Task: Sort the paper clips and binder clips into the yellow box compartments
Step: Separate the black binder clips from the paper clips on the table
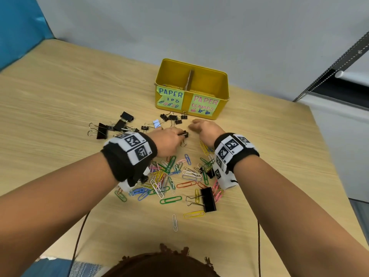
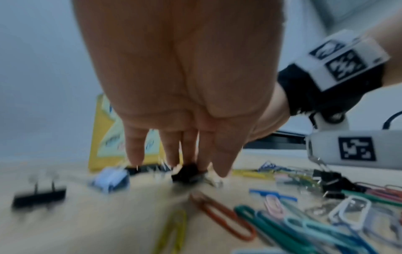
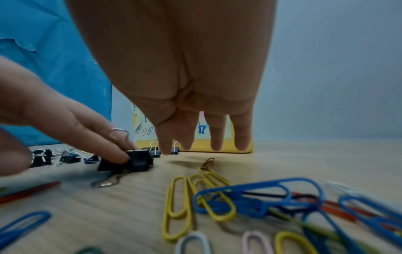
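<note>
The yellow box point(image 1: 221, 100) stands at the back of the table, a divider splitting it into a left part labelled paper clips and a right part labelled paper clamps. My left hand point(image 1: 180, 134) pinches a small black binder clip point(image 1: 185, 134) that lies on the table; the clip point(image 3: 137, 159) shows under its fingertips point(image 2: 189, 159). My right hand point(image 1: 194, 124) hovers just right of it, fingers point(image 3: 217, 137) hanging relaxed and holding nothing. Coloured paper clips point(image 1: 171, 176) lie heaped under my wrists. More black binder clips point(image 1: 173, 117) lie in front of the box.
Further binder clips point(image 1: 111, 126) are scattered to the left, with a light blue one point(image 1: 157, 123) among them. A large black binder clip point(image 1: 207, 198) lies near me on the right. The wooden table point(image 1: 60, 96) meets a grey wall behind the box.
</note>
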Demonstrator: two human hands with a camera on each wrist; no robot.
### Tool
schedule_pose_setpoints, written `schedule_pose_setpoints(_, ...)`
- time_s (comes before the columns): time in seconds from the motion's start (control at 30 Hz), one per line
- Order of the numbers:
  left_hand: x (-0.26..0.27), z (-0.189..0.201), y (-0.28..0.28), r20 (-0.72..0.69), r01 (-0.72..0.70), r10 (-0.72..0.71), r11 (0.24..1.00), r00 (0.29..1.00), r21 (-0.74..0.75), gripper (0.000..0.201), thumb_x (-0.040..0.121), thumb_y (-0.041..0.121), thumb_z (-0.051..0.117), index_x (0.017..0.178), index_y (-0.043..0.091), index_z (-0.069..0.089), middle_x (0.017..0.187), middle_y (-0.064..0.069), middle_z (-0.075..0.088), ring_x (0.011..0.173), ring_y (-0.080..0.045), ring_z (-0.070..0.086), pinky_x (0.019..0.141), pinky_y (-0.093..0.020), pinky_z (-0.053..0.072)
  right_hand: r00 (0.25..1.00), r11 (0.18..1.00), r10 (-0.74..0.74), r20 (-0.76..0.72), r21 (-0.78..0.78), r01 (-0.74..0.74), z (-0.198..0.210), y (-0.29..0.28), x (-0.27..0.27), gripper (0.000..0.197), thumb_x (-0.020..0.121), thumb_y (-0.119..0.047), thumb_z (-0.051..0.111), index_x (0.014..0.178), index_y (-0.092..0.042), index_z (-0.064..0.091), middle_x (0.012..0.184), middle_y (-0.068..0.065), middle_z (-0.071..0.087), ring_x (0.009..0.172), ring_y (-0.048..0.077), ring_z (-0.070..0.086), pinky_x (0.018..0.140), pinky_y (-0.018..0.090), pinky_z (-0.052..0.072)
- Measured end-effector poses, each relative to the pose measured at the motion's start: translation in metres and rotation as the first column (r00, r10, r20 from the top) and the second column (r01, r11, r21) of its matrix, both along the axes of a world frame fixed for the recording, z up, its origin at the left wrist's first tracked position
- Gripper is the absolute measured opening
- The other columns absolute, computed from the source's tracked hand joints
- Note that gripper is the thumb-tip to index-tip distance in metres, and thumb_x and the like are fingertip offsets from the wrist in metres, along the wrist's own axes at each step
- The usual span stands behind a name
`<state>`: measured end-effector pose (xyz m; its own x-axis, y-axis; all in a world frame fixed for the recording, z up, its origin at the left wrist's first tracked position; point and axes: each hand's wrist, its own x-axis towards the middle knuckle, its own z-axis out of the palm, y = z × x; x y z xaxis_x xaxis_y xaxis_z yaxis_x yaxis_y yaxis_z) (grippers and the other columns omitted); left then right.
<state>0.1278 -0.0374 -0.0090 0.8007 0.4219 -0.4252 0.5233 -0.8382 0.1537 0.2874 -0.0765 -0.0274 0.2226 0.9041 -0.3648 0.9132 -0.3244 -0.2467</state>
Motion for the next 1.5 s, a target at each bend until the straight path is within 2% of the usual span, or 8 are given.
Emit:
schedule_pose_setpoints(0.23,-0.041,0.007,0.011,0.032,-0.101,0.103,0.993,0.994,-0.062,0.057,0.094,0.019,0.04,0.147,0.013,0.019,0.159,-0.002,0.004,0.145,-0.021,0.018,0.118,-0.04,0.022,0.997,0.997,0.037,-0.064,0.068,-0.033,0.0,0.004,-0.012,0.07,0.083,0.013,0.03,0.143,-0.023,0.037,0.153,-0.003,0.033,0.142,0.018,0.029,0.118,0.038,0.024)
schedule_pose_setpoints(0.47,-0.031,0.005,0.014,-0.014,-0.188,0.188,0.982,0.982,-0.007,0.065,0.092,0.013,0.04,0.148,0.015,0.008,0.159,-0.002,-0.008,0.147,-0.021,0.002,0.118,-0.046,0.015,0.942,0.91,0.333,0.03,-0.272,-0.313,0.01,-0.003,-0.027,0.067,0.091,0.01,0.03,0.145,-0.03,0.03,0.159,-0.012,0.014,0.145,0.024,0.02,0.118,0.047,0.021)
schedule_pose_setpoints(0.7,-0.015,0.014,-0.002,0.151,-0.171,0.167,0.985,0.974,0.013,0.062,0.095,0.028,0.041,0.147,0.029,0.008,0.158,-0.009,0.008,0.144,-0.029,0.013,0.116,-0.049,0.016,0.985,0.99,-0.125,0.116,-0.056,0.133,0.009,-0.033,0.015,0.05,0.091,0.0,0.037,0.134,-0.022,0.05,0.138,0.012,0.049,0.126,0.031,0.049,0.108,0.038,0.04)
schedule_pose_setpoints(0.93,-0.001,0.004,-0.011,0.151,-0.068,0.092,0.985,0.984,-0.158,0.066,0.088,0.042,0.051,0.145,0.023,0.022,0.136,-0.01,0.036,0.126,-0.026,0.035,0.108,-0.041,0.035,0.995,0.999,0.02,-0.103,-0.044,-0.024,0.028,-0.039,-0.024,0.042,0.088,-0.001,0.041,0.12,-0.016,0.063,0.128,0.01,0.06,0.117,0.026,0.055,0.092,0.024,0.04)
schedule_pose_setpoints(1.2,0.015,0.003,-0.033,0.186,0.109,-0.07,0.971,0.98,-0.212,0.026,0.077,0.028,0.069,0.101,0.019,0.067,0.097,0.001,0.054,0.096,-0.019,0.058,0.08,-0.031,0.048,0.989,0.97,-0.033,-0.141,-0.242,-0.002,0.037,-0.069,-0.005,0.023,0.076,-0.023,0.074,0.097,-0.013,0.071,0.067,-0.01,0.054,0.064,0.005,0.05,0.062,0.024,0.042)
schedule_pose_setpoints(1.37,0.025,-0.002,-0.041,0.181,0.183,-0.155,0.972,0.971,-0.146,0.018,0.084,0.023,0.061,0.099,0.017,0.067,0.096,-0.003,0.059,0.084,-0.019,0.055,0.072,-0.03,0.046,0.91,0.955,-0.295,-0.292,-0.063,0.289,0.037,-0.082,0.02,0.011,0.089,-0.017,0.06,0.083,-0.01,0.065,0.061,0.0,0.056,0.045,0.005,0.05,0.036,0.012,0.039)
schedule_pose_setpoints(1.43,0.027,0.004,-0.04,0.244,0.136,-0.09,0.974,0.966,-0.18,0.018,0.084,0.026,0.061,0.099,0.017,0.066,0.092,0.001,0.054,0.083,-0.016,0.051,0.073,-0.029,0.045,0.877,0.894,-0.419,-0.234,0.066,0.444,0.038,-0.089,0.038,0.017,0.093,-0.018,0.052,0.083,-0.01,0.062,0.074,0.005,0.059,0.057,0.012,0.052,0.041,0.014,0.044)
schedule_pose_setpoints(1.5,0.034,0.011,-0.042,0.317,0.108,-0.031,0.968,0.948,-0.228,0.02,0.084,0.026,0.061,0.101,0.017,0.067,0.092,0.001,0.055,0.085,-0.015,0.051,0.077,-0.029,0.045,0.861,0.857,-0.505,-0.066,0.084,0.509,0.034,-0.098,0.055,0.023,0.094,-0.019,0.049,0.096,-0.003,0.065,0.091,0.015,0.064,0.077,0.025,0.061,0.069,0.029,0.056)
